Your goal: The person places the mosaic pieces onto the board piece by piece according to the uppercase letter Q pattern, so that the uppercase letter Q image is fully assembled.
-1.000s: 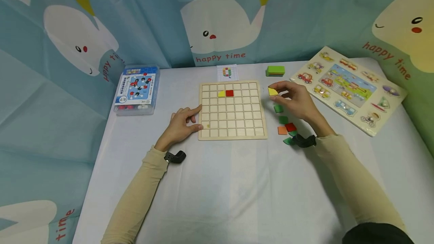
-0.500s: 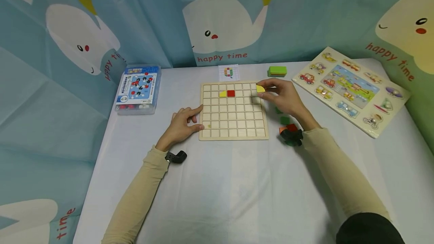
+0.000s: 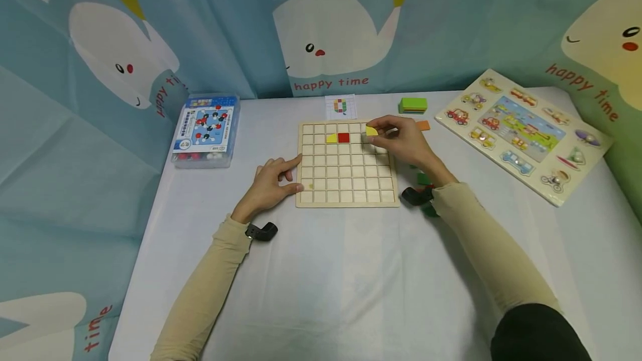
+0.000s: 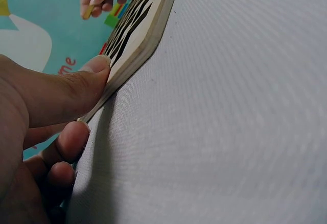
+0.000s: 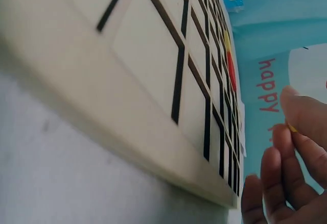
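Observation:
A wooden grid board lies on the table, with a yellow tile and a red square tile side by side in its second row. My left hand touches the board's left edge with thumb and index finger spread along it; in the left wrist view the thumb presses the rim. Over the board's upper right, my right hand pinches a yellow quarter-circle tile between thumb and fingers. In the right wrist view only a sliver of that tile shows.
Green tiles lie right of the board, partly hidden by the right wrist camera. An orange tile lies behind the right hand. A pattern card, a tile stack, a boxed kit and a vehicle puzzle stand around.
My right hand has moved left with the yellow quarter-circle tile, from beside the board to above its upper right squares. The left hand has stayed at the left edge.

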Demonstrator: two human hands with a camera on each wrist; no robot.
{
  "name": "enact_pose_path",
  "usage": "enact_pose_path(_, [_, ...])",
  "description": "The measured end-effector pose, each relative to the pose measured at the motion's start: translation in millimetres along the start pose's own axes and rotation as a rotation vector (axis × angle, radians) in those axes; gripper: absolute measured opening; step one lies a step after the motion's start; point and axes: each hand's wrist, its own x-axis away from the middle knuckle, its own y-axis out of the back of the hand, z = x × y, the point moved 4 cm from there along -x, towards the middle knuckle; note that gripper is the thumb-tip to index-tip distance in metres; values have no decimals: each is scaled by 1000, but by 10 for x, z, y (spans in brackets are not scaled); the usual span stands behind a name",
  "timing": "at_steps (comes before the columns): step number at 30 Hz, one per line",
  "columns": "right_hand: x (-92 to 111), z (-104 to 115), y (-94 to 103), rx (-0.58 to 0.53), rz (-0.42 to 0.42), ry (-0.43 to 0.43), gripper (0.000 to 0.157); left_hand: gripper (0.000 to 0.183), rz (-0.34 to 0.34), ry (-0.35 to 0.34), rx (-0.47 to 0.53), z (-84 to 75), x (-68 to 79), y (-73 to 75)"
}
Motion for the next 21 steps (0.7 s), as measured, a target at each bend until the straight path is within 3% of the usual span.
enact_pose_path(21, [-217, 62, -289, 143, 153, -33, 32, 77, 1, 4, -10, -3, -8, 9])
